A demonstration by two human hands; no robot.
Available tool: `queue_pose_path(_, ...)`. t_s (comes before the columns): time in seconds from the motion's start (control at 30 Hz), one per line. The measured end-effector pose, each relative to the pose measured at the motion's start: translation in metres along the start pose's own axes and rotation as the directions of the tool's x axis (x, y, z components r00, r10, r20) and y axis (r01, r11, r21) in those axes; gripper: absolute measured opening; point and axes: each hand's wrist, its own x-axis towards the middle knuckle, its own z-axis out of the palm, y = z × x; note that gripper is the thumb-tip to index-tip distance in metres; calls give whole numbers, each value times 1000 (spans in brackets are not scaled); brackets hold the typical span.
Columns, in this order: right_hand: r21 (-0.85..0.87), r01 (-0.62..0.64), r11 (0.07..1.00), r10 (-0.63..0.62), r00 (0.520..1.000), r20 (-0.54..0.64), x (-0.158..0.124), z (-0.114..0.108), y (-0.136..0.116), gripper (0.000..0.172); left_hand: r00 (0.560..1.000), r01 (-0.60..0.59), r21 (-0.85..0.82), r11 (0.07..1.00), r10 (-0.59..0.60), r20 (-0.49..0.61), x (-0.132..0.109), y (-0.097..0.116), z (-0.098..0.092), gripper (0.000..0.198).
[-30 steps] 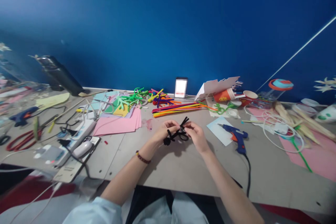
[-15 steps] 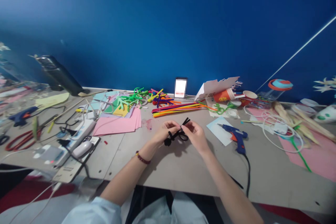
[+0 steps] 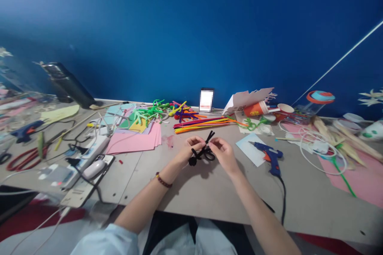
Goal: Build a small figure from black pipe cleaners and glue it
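Between my two hands is a black figure bent from pipe cleaners [image 3: 204, 153], held just above the grey table. It has a small coiled ball at its lower left, a loop at its right, and two straight ends sticking up. My left hand [image 3: 191, 149] pinches it from the left, thumb and fingers closed near the middle. From the right, my right hand [image 3: 223, 153] grips it with thumb and forefinger near the base of the upright ends. The fingertips partly hide the spot where the strands cross.
Bright pipe cleaners [image 3: 203, 125] lie behind my hands, with pink paper [image 3: 131, 143] to the left. A blue glue gun [image 3: 271, 155] rests on light blue paper at right, its cord running off the front edge. A power strip [image 3: 86, 159] and scissors [image 3: 25, 159] are at left.
My right hand has shifted slightly, its fingertips coming a little lower on the black strands. The two upright ends now show more fully and stand spread in a V.
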Motion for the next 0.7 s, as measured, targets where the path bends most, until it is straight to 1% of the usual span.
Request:
queue_pose_path(0.17, -83, 35, 996, -37, 999, -23, 0, -1, 5, 25, 999, -15, 21, 1000, 16, -49, 0, 4, 3, 30)
queue_pose_path(0.3, -159, 78, 984, -84, 996, -36, -1, -1, 5, 21, 995, -36, 56, 998, 40, -86, 0, 6, 5, 33)
queue_pose_path(0.4, -228, 113, 967, -125, 991, -39, -1, -1, 3, 20, 993, -58, 114, 992, 69, -94, 0, 6, 4, 32)
queue_pose_path(0.53, -279, 141, 950, -158, 987, -40, -2, -1, 0, 19, 988, -102, 160, 982, 118, -95, 0, 5, 3, 31)
queue_pose_path(0.7, -321, 182, 930, -199, 980, -23, -3, 0, -2, 17, 988, -92, 176, 980, 111, -104, -2, 10, 5, 32)
